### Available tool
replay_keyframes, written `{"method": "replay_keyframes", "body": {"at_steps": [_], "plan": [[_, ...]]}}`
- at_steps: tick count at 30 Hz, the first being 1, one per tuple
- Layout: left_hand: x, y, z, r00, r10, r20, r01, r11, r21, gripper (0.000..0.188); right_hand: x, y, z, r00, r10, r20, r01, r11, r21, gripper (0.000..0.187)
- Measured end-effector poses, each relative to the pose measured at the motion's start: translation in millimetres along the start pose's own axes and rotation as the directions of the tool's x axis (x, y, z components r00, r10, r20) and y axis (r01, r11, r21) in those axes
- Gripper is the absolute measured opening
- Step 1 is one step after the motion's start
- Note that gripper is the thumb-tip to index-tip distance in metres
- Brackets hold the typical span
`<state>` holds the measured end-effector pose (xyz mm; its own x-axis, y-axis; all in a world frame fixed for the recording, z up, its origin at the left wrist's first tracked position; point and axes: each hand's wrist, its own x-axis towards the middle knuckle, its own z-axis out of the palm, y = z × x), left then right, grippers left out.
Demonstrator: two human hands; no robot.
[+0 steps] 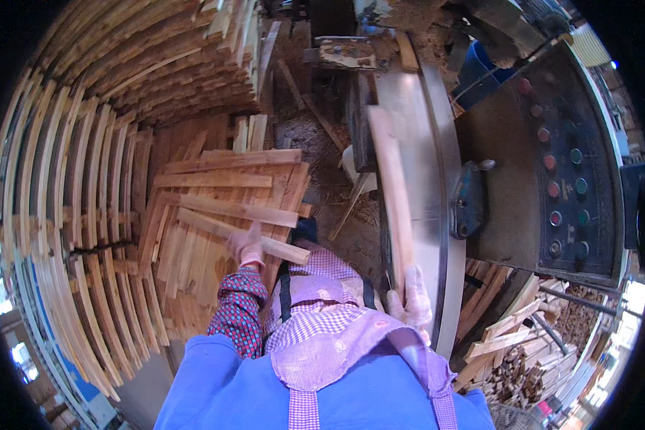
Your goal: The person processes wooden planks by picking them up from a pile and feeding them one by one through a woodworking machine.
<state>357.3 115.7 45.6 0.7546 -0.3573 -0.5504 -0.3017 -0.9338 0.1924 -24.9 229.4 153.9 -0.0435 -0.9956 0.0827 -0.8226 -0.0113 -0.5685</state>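
My left hand [247, 244], in a pale glove, is closed over a narrow wooden strip [283, 248] on top of a stack of planks. More loose strips, among them a wooden slat [229, 208], lie at angles just beyond it. At the right, my right hand [412, 299] grips the near end of a long wooden board [390, 183]. This board lies lengthwise along the smooth metal machine bed [426, 215], its far end slightly blurred. The fingers under the board's end are partly hidden.
Tall stacks of spaced wooden strips [72, 165] rise at the left. A dark control panel [566, 172] with coloured buttons stands right of the bed, and a blue bin [480, 72] is at the far right. Offcuts [523, 358] are piled at the lower right; sawdust covers the floor [312, 136].
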Motion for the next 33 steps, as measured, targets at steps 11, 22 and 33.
{"method": "replay_keyframes", "body": {"at_steps": [11, 22, 33], "plan": [[59.3, -88.3, 28.4, 0.991, 0.107, 0.078, 0.035, 0.35, -0.936, 0.06, 322.1, 74.9, 69.9, 0.927, -0.326, -0.186, 0.169, 0.804, -0.57, 0.039], [-92.8, 50.6, -16.8, 0.794, 0.594, 0.129, 0.011, 0.198, -0.98, 0.059, 220.2, -34.3, 73.7, 0.733, -0.579, 0.357, 0.163, 0.659, 0.735, 0.07], [83.9, 13.6, 43.9, 0.982, 0.008, -0.188, -0.046, 0.979, -0.199, 0.097, -14.0, 28.6, 15.3, 0.999, 0.036, -0.012, -0.037, 0.986, -0.161, 0.062]]}}
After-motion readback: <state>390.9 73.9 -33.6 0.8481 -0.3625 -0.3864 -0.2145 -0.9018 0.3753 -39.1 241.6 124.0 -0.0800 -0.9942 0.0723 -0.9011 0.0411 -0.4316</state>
